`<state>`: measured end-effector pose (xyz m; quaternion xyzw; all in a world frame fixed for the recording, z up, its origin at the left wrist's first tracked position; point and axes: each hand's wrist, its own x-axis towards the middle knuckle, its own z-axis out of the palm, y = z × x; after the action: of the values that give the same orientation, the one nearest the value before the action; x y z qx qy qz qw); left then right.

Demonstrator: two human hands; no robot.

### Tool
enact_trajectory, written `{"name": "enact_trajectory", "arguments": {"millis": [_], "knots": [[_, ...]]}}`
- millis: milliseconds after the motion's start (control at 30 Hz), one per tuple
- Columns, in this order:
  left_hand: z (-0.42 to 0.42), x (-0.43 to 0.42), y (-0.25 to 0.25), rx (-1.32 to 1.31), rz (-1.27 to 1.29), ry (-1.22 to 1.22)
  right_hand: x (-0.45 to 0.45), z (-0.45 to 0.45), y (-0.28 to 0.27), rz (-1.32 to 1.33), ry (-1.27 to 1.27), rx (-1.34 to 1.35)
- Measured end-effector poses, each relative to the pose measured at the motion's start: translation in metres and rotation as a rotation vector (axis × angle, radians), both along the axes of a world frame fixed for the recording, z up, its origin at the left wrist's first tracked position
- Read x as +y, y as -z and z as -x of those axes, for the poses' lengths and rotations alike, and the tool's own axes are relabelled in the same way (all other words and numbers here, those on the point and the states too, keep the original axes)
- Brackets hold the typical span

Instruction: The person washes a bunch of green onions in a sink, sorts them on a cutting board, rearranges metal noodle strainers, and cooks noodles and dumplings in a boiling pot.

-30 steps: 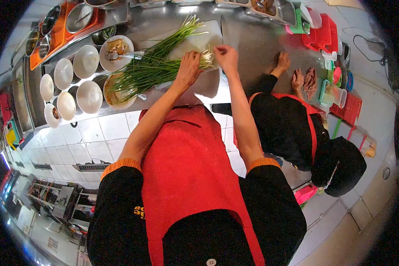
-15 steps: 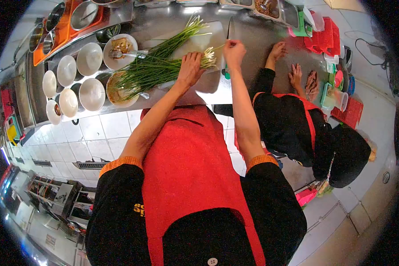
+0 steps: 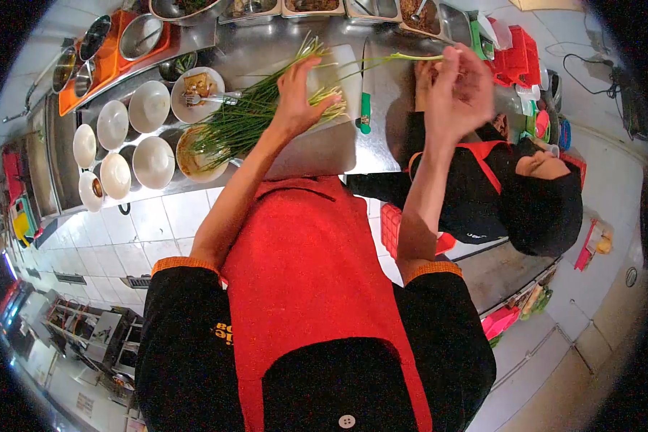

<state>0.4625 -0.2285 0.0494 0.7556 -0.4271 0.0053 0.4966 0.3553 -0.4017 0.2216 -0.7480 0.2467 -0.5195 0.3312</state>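
A bunch of spring onions (image 3: 248,119), long and green with pale root ends, lies across the white cutting board (image 3: 348,59) and over the bowls on its left. My left hand (image 3: 295,101) is over the root ends, thumb and fingers apart; whether it touches the stalks I cannot tell. Out to the right, my right hand (image 3: 459,97), slightly blurred, pinches the pale end of a single spring onion stalk (image 3: 403,56), which stretches back toward the bunch. A knife with a green handle (image 3: 366,114) rests at the board's right edge, blade pointing away.
Several white bowls (image 3: 153,158) line the counter's left side; one bowl (image 3: 196,78) holds a fork and brown food. Metal food trays (image 3: 313,7) run along the back. A co-worker in black (image 3: 475,194) stands close on my right, near red baskets (image 3: 515,61).
My right hand has moved right and up, drawing one stalk out from the bunch. My left hand has lifted and spread its fingers. The co-worker has shifted, their head turned upward.
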Motion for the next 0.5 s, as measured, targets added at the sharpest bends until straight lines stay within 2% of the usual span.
{"name": "enact_trajectory", "arguments": {"millis": [67,133,167,233,267,333,400,433,467,500], "knots": [[-0.008,0.002,-0.077,0.019,0.074,0.039,0.022,0.006,-0.035,-0.03,-0.036,-0.04],[-0.012,0.005,-0.131,0.046,0.299,0.229,0.031,0.004,-0.044,-0.053,-0.079,-0.084],[-0.013,0.01,-0.15,0.041,0.303,0.229,0.033,0.002,-0.043,-0.186,-0.15,-0.1],[-0.017,0.023,-0.173,0.172,-0.165,0.359,0.028,-0.001,-0.022,-0.418,-0.307,-0.08],[-0.02,0.028,-0.169,0.164,-0.161,0.355,0.029,-0.001,-0.012,-0.514,-0.32,0.043],[-0.023,0.043,-0.14,0.377,-0.472,0.305,0.019,-0.006,0.049,-0.689,-0.364,0.218],[-0.036,0.053,-0.05,0.248,-0.509,0.321,0.011,-0.003,0.143,-0.847,-0.383,0.396],[-0.03,0.065,-0.018,0.146,-0.631,0.291,0.012,0.001,0.187,-0.927,-0.361,0.495],[-0.027,0.072,0.003,0.042,-0.75,0.258,0.016,0.007,0.231,-0.884,-0.312,0.555],[-0.021,0.074,0.012,0.038,-0.747,0.25,0.018,0.011,0.261,-0.839,-0.264,0.615]]}}
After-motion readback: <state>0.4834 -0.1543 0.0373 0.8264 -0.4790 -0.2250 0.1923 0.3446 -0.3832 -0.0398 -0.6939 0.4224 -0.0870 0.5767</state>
